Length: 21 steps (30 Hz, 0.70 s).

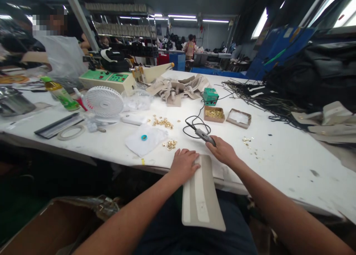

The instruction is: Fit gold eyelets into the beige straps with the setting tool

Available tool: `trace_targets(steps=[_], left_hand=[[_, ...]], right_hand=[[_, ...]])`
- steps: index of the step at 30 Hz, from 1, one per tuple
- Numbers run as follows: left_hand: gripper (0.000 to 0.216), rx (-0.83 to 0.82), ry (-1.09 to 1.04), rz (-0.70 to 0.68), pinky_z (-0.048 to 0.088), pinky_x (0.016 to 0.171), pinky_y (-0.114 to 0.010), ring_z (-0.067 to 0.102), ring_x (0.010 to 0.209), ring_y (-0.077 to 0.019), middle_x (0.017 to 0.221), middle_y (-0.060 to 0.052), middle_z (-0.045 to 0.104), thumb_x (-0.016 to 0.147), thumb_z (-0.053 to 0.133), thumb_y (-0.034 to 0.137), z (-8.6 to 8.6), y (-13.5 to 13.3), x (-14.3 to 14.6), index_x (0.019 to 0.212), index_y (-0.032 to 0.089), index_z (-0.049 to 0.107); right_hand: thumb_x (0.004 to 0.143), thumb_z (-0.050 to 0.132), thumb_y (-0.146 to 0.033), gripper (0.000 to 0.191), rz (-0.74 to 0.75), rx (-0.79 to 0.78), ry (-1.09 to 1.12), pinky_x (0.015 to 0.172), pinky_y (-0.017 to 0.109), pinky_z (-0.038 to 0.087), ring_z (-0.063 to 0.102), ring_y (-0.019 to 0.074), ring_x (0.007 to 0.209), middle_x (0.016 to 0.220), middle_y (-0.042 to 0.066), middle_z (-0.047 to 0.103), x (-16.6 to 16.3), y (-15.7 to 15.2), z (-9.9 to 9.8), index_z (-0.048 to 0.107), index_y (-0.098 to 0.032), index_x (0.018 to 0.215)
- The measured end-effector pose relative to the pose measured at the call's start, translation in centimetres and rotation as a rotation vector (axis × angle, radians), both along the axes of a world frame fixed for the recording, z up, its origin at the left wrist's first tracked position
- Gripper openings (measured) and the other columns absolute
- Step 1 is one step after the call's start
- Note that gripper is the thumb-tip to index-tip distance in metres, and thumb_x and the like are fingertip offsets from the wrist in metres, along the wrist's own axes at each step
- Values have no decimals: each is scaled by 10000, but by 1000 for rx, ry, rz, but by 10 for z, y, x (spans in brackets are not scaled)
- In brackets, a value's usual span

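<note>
A long beige fabric panel (217, 195) with paler strips hangs over the table's front edge towards my lap. Its upper left part is under my left hand (182, 165), which holds it with bent fingers and the thumb lying across the strip. My right hand (224, 150) is closed around a grey corded hand tool (204, 135) with a dark end, just above the table. The tool's black cord (185, 128) loops back to a small green box (210, 96). Small gold metal fittings (171, 145) lie beside my left hand, with another pile (164, 122) farther back.
Behind the tool are a cardboard tray of gold pieces (214, 114) and a tray with white contents (239, 118). A white fan (103, 102), bottle (59, 93) and tape roll (71, 132) stand left. Beige pieces (180, 88) are heaped behind. An open carton (36, 225) sits below.
</note>
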State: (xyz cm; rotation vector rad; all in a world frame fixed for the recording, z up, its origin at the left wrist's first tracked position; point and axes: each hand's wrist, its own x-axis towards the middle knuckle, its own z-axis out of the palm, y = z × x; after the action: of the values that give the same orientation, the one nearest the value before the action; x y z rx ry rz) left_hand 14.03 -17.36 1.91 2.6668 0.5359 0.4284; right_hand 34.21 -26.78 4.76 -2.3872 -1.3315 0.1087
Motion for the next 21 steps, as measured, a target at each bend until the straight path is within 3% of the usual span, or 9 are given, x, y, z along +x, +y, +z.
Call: trace_targets(steps=[4, 7, 10, 14, 18, 21], left_hand=[[399, 31, 40, 25, 389, 1074, -467, 573, 1206, -294, 1232, -65, 739, 885, 775, 383, 4, -1, 3, 1258, 256, 716], [414, 55, 57, 73, 400, 1035, -478, 574, 1181, -312, 1184, -86, 727, 864, 791, 408, 8, -2, 4, 1238, 241, 724], [396, 70, 57, 106, 397, 1017, -489, 579, 1159, -316, 1155, -84, 725, 861, 790, 411, 11, -4, 3, 1217, 248, 731], [373, 62, 35, 134, 404, 1005, -496, 587, 1144, -314, 1133, -78, 725, 859, 789, 398, 10, -6, 1, 1194, 243, 741], [359, 39, -2, 151, 422, 995, -501, 597, 1136, -313, 1132, -68, 726, 860, 786, 366, 7, -8, 1, 1195, 245, 739], [338, 25, -39, 152, 443, 992, -493, 602, 1120, -309, 1118, -71, 720, 854, 784, 314, 6, -10, 1, 1181, 242, 739]], right_hand=[[946, 618, -394, 426, -62, -13, -55, 870, 385, 477, 664, 307, 1026, 1181, 146, 702, 17, -13, -25, 658, -221, 1333], [915, 650, -357, 457, -97, 27, -100, 945, 426, 474, 632, 335, 1113, 1217, 165, 690, 19, -24, -22, 665, -192, 1340], [927, 628, -388, 457, -130, 164, -74, 964, 399, 487, 642, 297, 1098, 1178, 135, 708, 7, -51, -12, 668, -186, 1334], [916, 601, -594, 486, -230, 324, 356, 756, 343, 543, 674, 225, 756, 874, 53, 732, -36, -117, -12, 731, -204, 1176], [820, 686, -692, 702, -311, 297, 823, 783, 349, 577, 724, 284, 904, 1013, 90, 775, -88, -174, -35, 688, -204, 1325], [795, 690, -735, 832, -250, 311, 1195, 730, 359, 580, 718, 318, 948, 1083, 109, 782, -116, -184, -47, 627, -205, 1433]])
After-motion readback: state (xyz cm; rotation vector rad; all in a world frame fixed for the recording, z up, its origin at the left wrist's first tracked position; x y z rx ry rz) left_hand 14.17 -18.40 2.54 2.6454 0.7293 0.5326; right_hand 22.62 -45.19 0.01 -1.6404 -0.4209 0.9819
